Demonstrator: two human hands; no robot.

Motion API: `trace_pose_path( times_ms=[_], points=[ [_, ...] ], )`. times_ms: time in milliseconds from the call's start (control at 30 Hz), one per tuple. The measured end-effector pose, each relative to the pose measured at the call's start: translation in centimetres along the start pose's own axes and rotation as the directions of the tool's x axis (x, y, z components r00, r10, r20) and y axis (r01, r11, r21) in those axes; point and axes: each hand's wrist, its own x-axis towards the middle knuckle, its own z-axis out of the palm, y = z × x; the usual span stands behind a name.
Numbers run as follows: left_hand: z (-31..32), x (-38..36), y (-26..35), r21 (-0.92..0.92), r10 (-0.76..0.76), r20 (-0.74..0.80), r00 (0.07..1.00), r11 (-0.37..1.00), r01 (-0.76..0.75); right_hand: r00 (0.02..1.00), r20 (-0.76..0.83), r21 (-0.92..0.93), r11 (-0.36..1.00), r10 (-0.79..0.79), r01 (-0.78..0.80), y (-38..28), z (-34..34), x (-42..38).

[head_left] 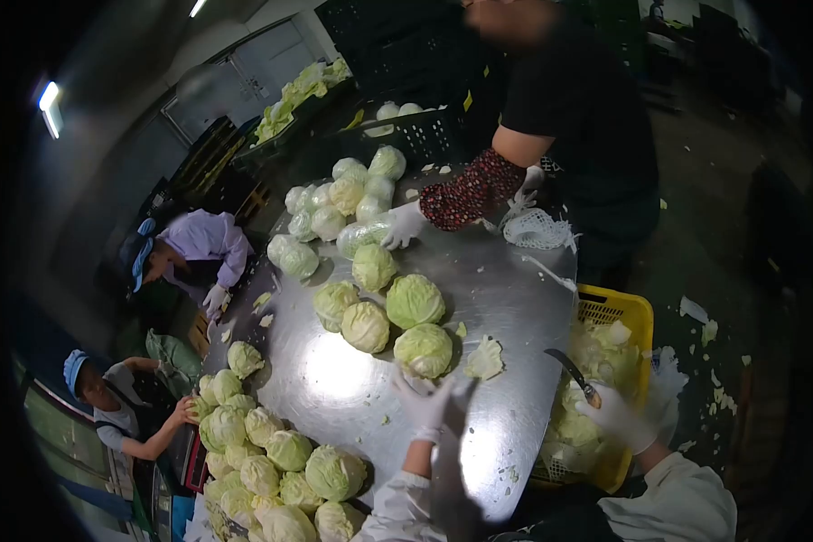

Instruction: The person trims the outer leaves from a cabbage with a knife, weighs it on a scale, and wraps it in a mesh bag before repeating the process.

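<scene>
My left hand [424, 406], in a white glove, reaches over the metal table [492, 294] with its fingers spread. Its fingertips are right at the near side of a trimmed cabbage [423, 351]. Just beyond stand several more cabbages in a loose group, a greener cabbage [415, 301] among them. To the right of that cabbage lies a loose cabbage leaf [485, 359]. My right hand [620, 419], also gloved, is closed round the wooden handle of a curved knife [570, 369]. The dark blade points up and left, over the edge of a yellow crate [642, 321] holding leaves.
A pile of cabbages [289, 456] covers the table's near left. Across from me a person's gloved hand [406, 225] rests on a wrapped cabbage [363, 237], beside more wrapped heads. White netting [537, 229] lies near that person. Two other people work along the left side.
</scene>
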Motion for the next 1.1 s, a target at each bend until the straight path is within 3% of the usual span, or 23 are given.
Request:
trace_pose_path(
  times_ms=[33, 67, 100, 133, 167, 200, 267, 333, 367, 433, 500, 567, 633, 667, 733, 767, 833, 900, 967, 1000, 1033, 1100],
  points=[
    [1.1, 2.6, -1.3, 0.003, -0.094, -0.095, 0.991, 0.996, 0.094, 0.996, -0.066, 0.143, 0.989, 0.058, -0.048, -0.2, 0.8, -1.0],
    [2.0, 4.6, -3.3, 0.005, -0.084, -0.091, 0.992, 0.996, 0.085, 0.985, -0.121, 0.287, 0.954, 0.122, -0.083, -0.1, 1.5, -1.8],
    [2.9, 6.4, -5.2, -0.307, -0.159, 0.012, 0.987, 0.939, 0.155, 0.984, -0.129, 0.291, 0.953, 0.122, -0.08, -0.1, 1.9, -2.4],
    [3.3, 7.2, -5.4, -0.577, -0.196, 0.134, 0.971, 0.781, 0.238, 0.979, -0.094, 0.291, 0.946, 0.18, -0.145, 0.0, 2.3, -2.9],
    [3.6, 7.4, -5.7, -0.575, -0.188, 0.137, 0.973, 0.785, 0.233, 0.97, -0.057, 0.289, 0.934, 0.237, -0.211, 0.2, 2.8, -3.4],
    [3.6, 7.1, -5.5, -0.554, -0.172, 0.115, 0.978, 0.806, 0.207, 0.982, -0.094, 0.295, 0.947, 0.161, -0.127, 0.2, 3.6, -3.6],
    [3.1, 5.7, -5.5, -0.525, -0.162, 0.093, 0.982, 0.831, 0.186, 0.985, -0.04, 0.278, 0.948, 0.17, -0.152, 0.2, 4.2, -3.8],
    [1.6, 3.1, -5.5, -0.631, -0.33, 0.192, 0.924, 0.68, 0.373, 0.976, 0.06, 0.331, 0.918, 0.209, -0.217, -1.8, 4.4, -3.5],
    [0.2, 1.2, -5.7, -0.63, -0.346, 0.182, 0.92, 0.678, 0.379, 0.974, 0.079, 0.327, 0.918, 0.21, -0.225, -3.5, 4.3, -3.3],
    [-3.9, -3.5, -5.1, -0.702, -0.348, 0.436, 0.83, 0.446, 0.556, 0.941, 0.241, 0.471, 0.819, 0.238, -0.328, -6.3, 4.5, -2.9],
    [-8.8, -8.2, -3.8, -0.635, -0.339, 0.484, 0.806, 0.497, 0.591, 0.918, 0.334, 0.464, 0.81, 0.214, -0.358, -6.1, 7.2, -3.2],
    [-13.5, -12.5, -3.5, -0.49, -0.262, 0.544, 0.797, 0.672, 0.555, 0.94, 0.341, 0.299, 0.943, 0.035, -0.143, -7.7, 10.0, -3.6],
    [-18.0, -15.7, -2.4, -0.291, -0.292, 0.581, 0.759, 0.797, 0.53, 0.83, 0.557, 0.227, 0.953, 0.042, -0.2, -9.5, 12.4, -4.1],
    [-19.9, -16.9, -2.0, -0.294, -0.333, 0.554, 0.763, 0.779, 0.554, 0.827, 0.56, 0.289, 0.947, -0.048, -0.14, -9.5, 14.5, -5.1],
    [-22.9, -19.2, -1.1, 0.082, -0.278, 0.589, 0.759, 0.955, 0.286, 0.729, 0.681, 0.205, 0.974, -0.073, -0.094, -11.0, 16.7, -6.1],
    [-23.5, -20.4, -0.5, 0.087, -0.308, 0.569, 0.762, 0.944, 0.318, 0.706, 0.701, 0.206, 0.976, -0.101, -0.065, -11.3, 17.9, -6.7],
    [-23.0, -22.8, 0.9, 0.434, -0.242, 0.426, 0.872, 0.9, 0.038, 0.634, 0.77, 0.156, 0.985, -0.073, -0.076, -12.5, 19.0, -7.1],
    [-21.7, -24.7, 1.4, 0.399, -0.22, 0.336, 0.916, 0.914, 0.073, 0.579, 0.815, 0.1, 0.991, -0.032, -0.086, -12.4, 20.0, -7.7],
    [-20.3, -25.9, 0.5, 0.02, -0.215, 0.149, 0.965, 0.977, 0.214, 0.715, 0.681, 0.096, 0.987, -0.157, 0.126, -10.8, 20.8, -8.0],
    [-19.5, -26.9, -0.5, 0.125, -0.236, 0.17, 0.957, 0.968, 0.217, 0.708, 0.689, 0.139, 0.987, -0.156, 0.082, -10.5, 20.1, -7.6],
    [-17.9, -27.8, -1.4, 0.108, -0.236, 0.18, 0.955, 0.97, 0.219, 0.714, 0.666, 0.158, 0.976, -0.218, 0.15, -10.1, 19.8, -7.5],
    [-14.6, -28.5, -1.9, -0.364, -0.407, -0.082, 0.91, 0.862, 0.353, 0.657, 0.753, -0.058, 0.991, -0.037, 0.123, -11.1, 17.7, -7.0]
  ],
)
